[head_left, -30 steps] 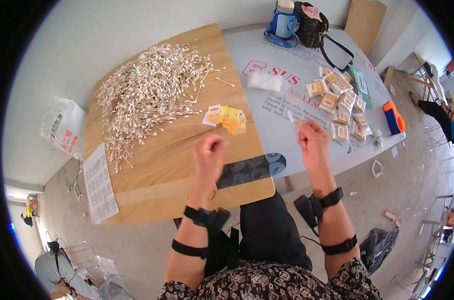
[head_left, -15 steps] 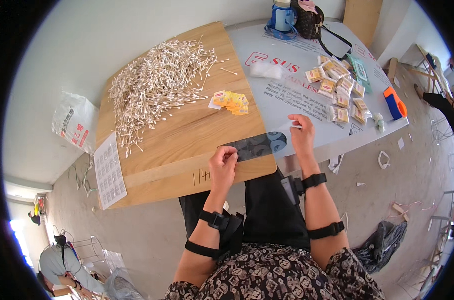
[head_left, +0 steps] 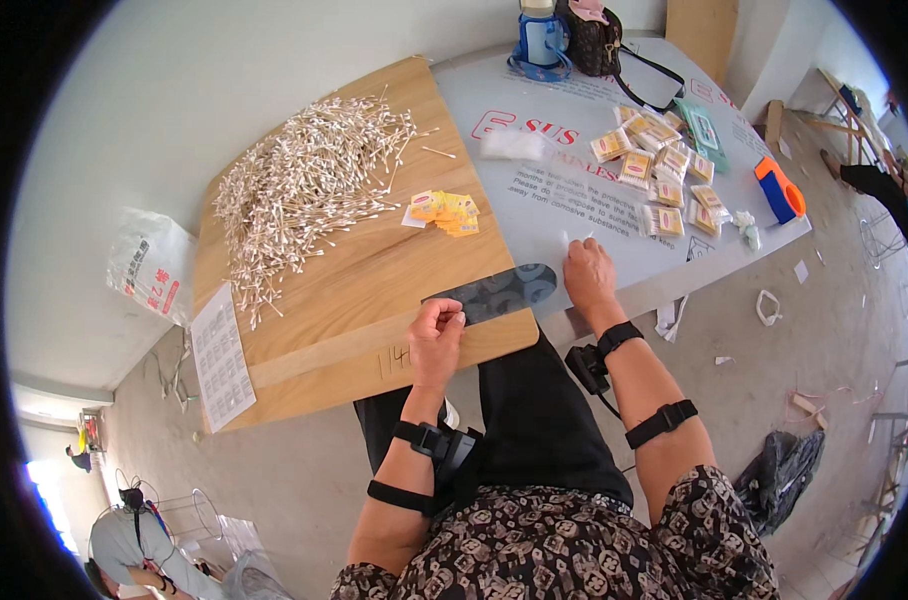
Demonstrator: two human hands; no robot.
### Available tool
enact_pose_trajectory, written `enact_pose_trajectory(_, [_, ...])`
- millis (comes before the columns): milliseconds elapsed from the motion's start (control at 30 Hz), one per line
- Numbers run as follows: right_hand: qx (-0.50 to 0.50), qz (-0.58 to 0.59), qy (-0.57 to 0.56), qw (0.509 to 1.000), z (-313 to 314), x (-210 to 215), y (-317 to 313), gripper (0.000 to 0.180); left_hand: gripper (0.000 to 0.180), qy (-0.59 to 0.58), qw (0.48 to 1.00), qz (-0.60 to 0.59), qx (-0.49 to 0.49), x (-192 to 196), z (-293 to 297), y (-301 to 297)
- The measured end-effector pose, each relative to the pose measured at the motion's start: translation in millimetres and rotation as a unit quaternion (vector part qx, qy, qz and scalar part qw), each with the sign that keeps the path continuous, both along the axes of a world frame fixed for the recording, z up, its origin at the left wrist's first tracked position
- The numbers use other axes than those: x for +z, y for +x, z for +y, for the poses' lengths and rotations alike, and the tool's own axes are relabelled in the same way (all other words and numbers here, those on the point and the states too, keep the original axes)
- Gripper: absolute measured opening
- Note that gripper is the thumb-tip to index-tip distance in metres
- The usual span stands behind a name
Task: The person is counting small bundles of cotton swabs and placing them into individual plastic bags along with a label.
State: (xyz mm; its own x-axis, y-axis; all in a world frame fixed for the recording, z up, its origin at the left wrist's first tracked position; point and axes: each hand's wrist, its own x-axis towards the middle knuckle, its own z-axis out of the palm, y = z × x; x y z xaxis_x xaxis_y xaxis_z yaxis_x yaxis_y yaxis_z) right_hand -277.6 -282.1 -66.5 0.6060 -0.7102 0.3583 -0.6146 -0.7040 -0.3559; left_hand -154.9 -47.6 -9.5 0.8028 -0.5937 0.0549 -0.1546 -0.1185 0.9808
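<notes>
My left hand [head_left: 436,335] pinches the near end of a long dark flat strip [head_left: 494,292] that lies across the front edge of the wooden board [head_left: 374,265]. My right hand [head_left: 587,275] rests on the grey sheet [head_left: 574,180] and holds a few white cotton swabs [head_left: 577,239] upright between its fingers. A big heap of cotton swabs [head_left: 304,185] covers the board's far left part. A small stack of yellow packets [head_left: 444,212] lies beside the heap.
Several filled small packets [head_left: 659,165] are spread over the grey sheet's right side, next to an orange and blue tape dispenser [head_left: 779,190]. A blue bottle [head_left: 541,35] and dark bag [head_left: 599,25] stand at the back. A printed paper [head_left: 221,355] hangs off the board's left edge.
My left hand has dropped to the board's front edge and taken hold of the dark strip. My right hand moved toward the table's near edge with the swabs in it.
</notes>
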Motion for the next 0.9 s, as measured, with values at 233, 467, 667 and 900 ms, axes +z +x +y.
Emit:
enact_pose_trajectory(233, [-0.002,-0.289,0.492,0.821,53.3,72.0,-44.3,0.014,0.006,0.025,0.993,0.102,-0.057,39.6,14.6,-25.7])
enact_pose_trajectory(467, [0.147,-0.32,0.607,0.713,125.1,120.9,-58.0,0.005,0.015,-0.041,0.977,0.163,-0.131,92.2,-0.3,-57.8])
enact_pose_trajectory(667, [0.185,-0.289,0.545,0.765,149.5,122.8,-44.0,0.007,0.011,-0.032,0.987,0.114,-0.105,84.2,18.7,-50.3])
enact_pose_trajectory(900, [0.178,-0.314,0.473,0.803,178.4,153.2,-27.0,0.008,0.013,-0.029,0.998,0.051,-0.036,95.5,37.0,-48.2])
